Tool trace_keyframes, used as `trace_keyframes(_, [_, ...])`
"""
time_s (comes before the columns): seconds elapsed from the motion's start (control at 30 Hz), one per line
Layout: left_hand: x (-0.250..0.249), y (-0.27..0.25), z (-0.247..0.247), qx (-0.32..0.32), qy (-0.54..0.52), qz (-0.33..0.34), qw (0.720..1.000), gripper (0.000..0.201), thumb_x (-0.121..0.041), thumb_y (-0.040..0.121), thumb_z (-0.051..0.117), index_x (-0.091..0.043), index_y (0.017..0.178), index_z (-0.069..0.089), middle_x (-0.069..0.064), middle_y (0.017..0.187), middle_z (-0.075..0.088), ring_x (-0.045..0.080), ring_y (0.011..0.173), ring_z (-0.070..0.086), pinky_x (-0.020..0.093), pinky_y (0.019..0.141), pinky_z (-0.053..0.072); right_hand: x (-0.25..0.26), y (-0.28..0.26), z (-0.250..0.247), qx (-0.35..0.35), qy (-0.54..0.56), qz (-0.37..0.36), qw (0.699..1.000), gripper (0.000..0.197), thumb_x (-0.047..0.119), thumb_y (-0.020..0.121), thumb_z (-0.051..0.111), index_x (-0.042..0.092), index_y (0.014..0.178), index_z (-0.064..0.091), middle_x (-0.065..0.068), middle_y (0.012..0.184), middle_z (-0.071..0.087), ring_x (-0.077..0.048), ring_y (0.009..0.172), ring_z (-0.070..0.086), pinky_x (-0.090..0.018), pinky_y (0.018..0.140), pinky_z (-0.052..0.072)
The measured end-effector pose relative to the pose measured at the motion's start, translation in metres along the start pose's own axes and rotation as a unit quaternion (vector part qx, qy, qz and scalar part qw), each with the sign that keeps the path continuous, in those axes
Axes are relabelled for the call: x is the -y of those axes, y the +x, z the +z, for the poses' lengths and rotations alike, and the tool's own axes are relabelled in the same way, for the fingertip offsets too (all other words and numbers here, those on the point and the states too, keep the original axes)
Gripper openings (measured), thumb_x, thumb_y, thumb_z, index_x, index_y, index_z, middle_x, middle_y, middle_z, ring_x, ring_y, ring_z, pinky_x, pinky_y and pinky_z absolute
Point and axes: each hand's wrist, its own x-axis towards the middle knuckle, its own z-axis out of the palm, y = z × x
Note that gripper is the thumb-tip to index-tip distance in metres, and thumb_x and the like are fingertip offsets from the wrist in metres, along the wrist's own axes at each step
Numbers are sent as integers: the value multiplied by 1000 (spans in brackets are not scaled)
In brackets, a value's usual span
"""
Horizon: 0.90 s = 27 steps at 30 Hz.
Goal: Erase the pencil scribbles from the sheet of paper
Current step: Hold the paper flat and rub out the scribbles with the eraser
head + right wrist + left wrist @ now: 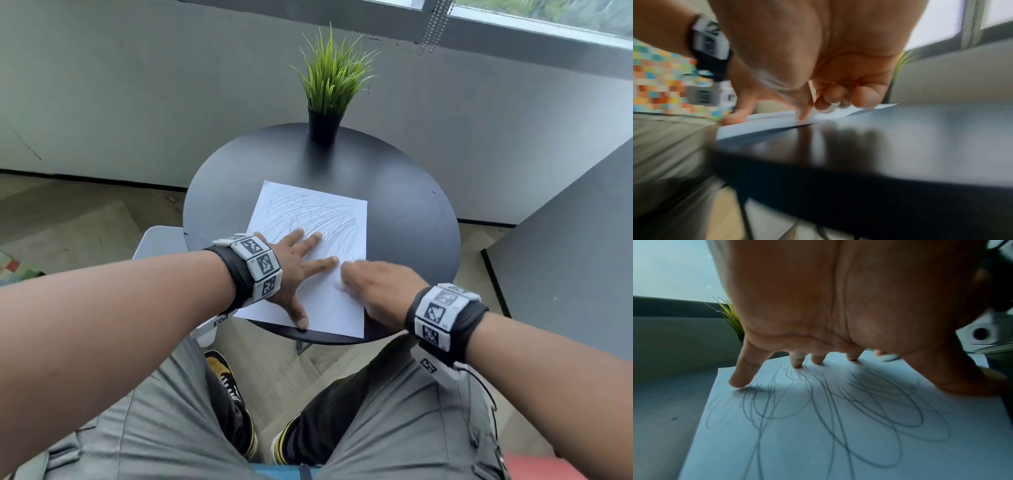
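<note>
At the near edge of the round black tabletop [411, 205] we see the sheet of paper [329, 308], its near edge almost flush with the table's rim. Our left hand [294, 270] lies spread on the sheet's left half, fingers [740, 378] straight and splayed, tips pressing the paper, thumb reaching back to the sheet's near edge. Our right hand [376, 287] sits over the sheet's right edge, blurred; in the right wrist view its fingers [865, 97] are curled under and bunched low against the paper, something pale between them, but we cannot tell what it is or whether they grip it. Beyond both hands the pencil scribbles [308, 212] cover the sheet's far half, while the near part looks mostly bare. At the table's far edge stands a potted grass plant [329, 85].
</note>
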Motion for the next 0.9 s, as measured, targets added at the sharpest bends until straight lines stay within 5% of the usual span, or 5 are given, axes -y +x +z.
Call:
trace_keyframes(0.2, [-6, -2, -3, 4, 16, -15, 1000, 135, -88, 55, 69, -51, 151, -19, -2, 163, -31, 30, 152, -21, 80, 104, 18, 51, -26, 17, 48, -7, -69, 996, 21, 12, 87, 44, 25, 99, 34, 3, 91, 46, -25, 81, 53, -45, 65, 51])
trace_keyframes(0.33, [-11, -9, -9, 2, 9, -14, 1000, 133, -82, 60, 73, -48, 155, -14, 1, 165, -26, 32, 153, -17, 71, 111, 17, 15, -6, 9, -20, 3, 68, 997, 16, 23, 99, 39, 30, 93, 25, 5, 84, 44, -26, 77, 58, -42, 63, 51])
trace_keyframes(0.5, [-12, -8, 0, -15, -5, -28, 999, 130, -92, 57, 63, -50, 153, -14, -2, 164, -28, 30, 152, -21, 75, 108, 16, 60, -28, 20, 31, -3, -35, 999, 17, 18, 93, 43, 27, 91, 28, 6, 81, 40, -24, 70, 48, -39, 57, 46])
trace_keyframes(0.63, [-16, -8, 1, -18, -5, -34, 999, 133, -92, 55, 64, -47, 155, -12, -1, 165, -26, 32, 152, -19, 78, 106, 16, 32, -11, 11, -16, 2, 70, 997, 16, 37, 102, 31, 24, 94, 26, -1, 84, 56, -34, 73, 59, -39, 61, 45])
trace_keyframes(0.9, [-20, -22, -5, -4, -31, -37, 999, 128, -84, 66, 66, -44, 156, -16, 2, 164, -28, 36, 151, -22, 68, 114, 13, 34, -12, 2, 19, 5, 80, 997, 20, 37, 102, 32, 24, 91, 23, -3, 86, 58, -36, 72, 56, -40, 61, 45])
